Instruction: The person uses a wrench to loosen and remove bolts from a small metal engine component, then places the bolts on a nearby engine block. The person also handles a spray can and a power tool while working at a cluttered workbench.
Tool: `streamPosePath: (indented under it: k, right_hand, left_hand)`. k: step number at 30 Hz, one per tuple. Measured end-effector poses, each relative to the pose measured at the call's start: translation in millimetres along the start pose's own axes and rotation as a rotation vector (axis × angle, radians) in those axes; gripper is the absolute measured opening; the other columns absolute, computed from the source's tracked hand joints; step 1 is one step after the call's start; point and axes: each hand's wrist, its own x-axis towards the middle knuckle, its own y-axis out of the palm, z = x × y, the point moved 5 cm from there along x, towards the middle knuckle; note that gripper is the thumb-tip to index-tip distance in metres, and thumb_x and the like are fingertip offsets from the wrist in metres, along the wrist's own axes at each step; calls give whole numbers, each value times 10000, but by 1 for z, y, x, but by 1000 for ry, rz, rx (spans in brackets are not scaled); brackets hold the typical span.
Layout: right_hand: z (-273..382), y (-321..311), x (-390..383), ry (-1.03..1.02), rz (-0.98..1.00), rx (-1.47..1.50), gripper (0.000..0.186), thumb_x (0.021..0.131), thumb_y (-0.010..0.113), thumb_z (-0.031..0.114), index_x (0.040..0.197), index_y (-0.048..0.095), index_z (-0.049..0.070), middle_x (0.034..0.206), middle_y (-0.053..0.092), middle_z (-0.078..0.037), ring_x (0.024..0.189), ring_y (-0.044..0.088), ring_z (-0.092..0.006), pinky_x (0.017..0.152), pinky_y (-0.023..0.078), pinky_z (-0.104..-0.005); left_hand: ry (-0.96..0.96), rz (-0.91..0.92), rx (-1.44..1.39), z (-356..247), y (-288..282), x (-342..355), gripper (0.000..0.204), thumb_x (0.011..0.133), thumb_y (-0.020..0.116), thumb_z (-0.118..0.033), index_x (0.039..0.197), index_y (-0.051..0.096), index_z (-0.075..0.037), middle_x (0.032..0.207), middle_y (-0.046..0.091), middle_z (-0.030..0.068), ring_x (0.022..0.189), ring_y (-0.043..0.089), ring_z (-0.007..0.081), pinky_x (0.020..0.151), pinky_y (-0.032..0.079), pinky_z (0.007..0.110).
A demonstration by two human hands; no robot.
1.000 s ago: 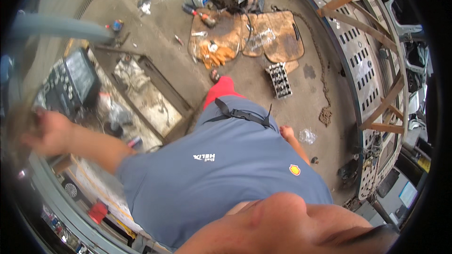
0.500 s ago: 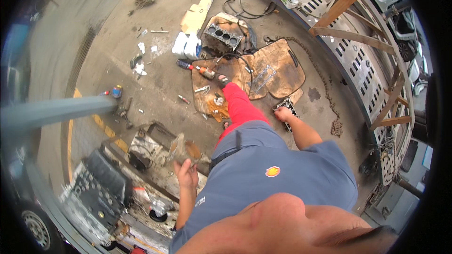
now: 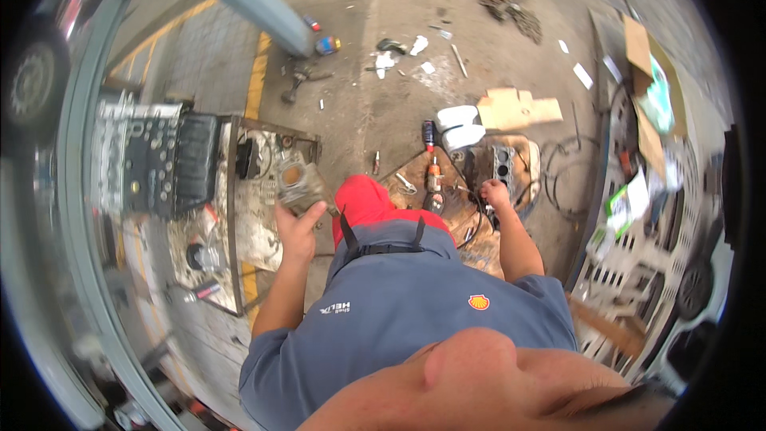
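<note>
My left hand (image 3: 298,227) is closed around the lower side of a grey metal casting (image 3: 302,190) with a round, brownish opening on top. The casting is beside the right edge of a low, dirty metal stand (image 3: 234,259). On the right, my right hand (image 3: 495,193) has its fingers curled together at the near end of an engine block (image 3: 503,161) with a row of round bores. Whether those fingers grip the block or something small cannot be made out. The block sits on stained cardboard (image 3: 523,148) on the floor.
An orange-and-black power tool (image 3: 434,175) and a spanner (image 3: 406,184) lie on the cardboard. White jugs (image 3: 459,129) stand behind them. Left of the stand is a larger engine (image 3: 136,160). A grey post (image 3: 239,0) rises at upper left; a perforated metal platform (image 3: 630,271) runs along the right.
My view has turned left, so the scene has swung clockwise. My right hand has left a dark metal part and is now at the engine block. The left hand stays with the casting.
</note>
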Motion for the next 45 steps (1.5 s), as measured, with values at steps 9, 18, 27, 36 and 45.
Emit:
streamPosePath:
  k: [9, 18, 27, 36, 45]
  right_hand:
    - [248, 102, 88, -315, 265, -259, 270, 1003, 658, 223, 1149, 704, 0, 947, 735, -67, 882, 682, -150, 810, 533, -296]
    - [286, 9, 203, 210, -65, -588, 252, 939, 638, 242, 826, 695, 24, 734, 702, -89, 694, 691, -219, 618, 549, -379]
    - [439, -21, 256, 463, 10, -606, 232, 935, 619, 243, 844, 713, 51, 750, 700, -81, 690, 674, -213, 617, 545, -381]
    - [725, 80, 558, 331, 379, -970, 222, 931, 600, 244, 861, 730, 78, 765, 698, -73, 686, 658, -206, 616, 540, -383]
    - [1083, 326, 1013, -204, 712, -1380, 223, 927, 581, 245, 879, 748, 106, 781, 696, -65, 682, 642, -200, 614, 536, -385]
  left_hand:
    - [137, -103, 355, 38, 54, 180, 797, 771, 937, -124, 1406, 471, -2, 1332, 603, 128, 1244, 603, 234, 1077, 478, 385]
    - [-66, 138, 13, 74, 157, 480, 855, 772, 941, -170, 1450, 456, 21, 1386, 613, 133, 1271, 600, 226, 1114, 450, 375]
    - [-85, 188, 64, 4, 169, 685, 947, 765, 942, -266, 1492, 422, 45, 1411, 605, 192, 1348, 560, 282, 1153, 413, 403]
    - [-169, -126, 163, -2, 176, 859, 1010, 688, 958, -381, 1463, 458, 31, 1350, 611, 256, 1274, 598, 392, 1081, 459, 448]
    - [-210, -762, -138, -11, 212, 1054, 981, 743, 953, -321, 1498, 438, 36, 1366, 626, 179, 1301, 582, 273, 1104, 442, 372]
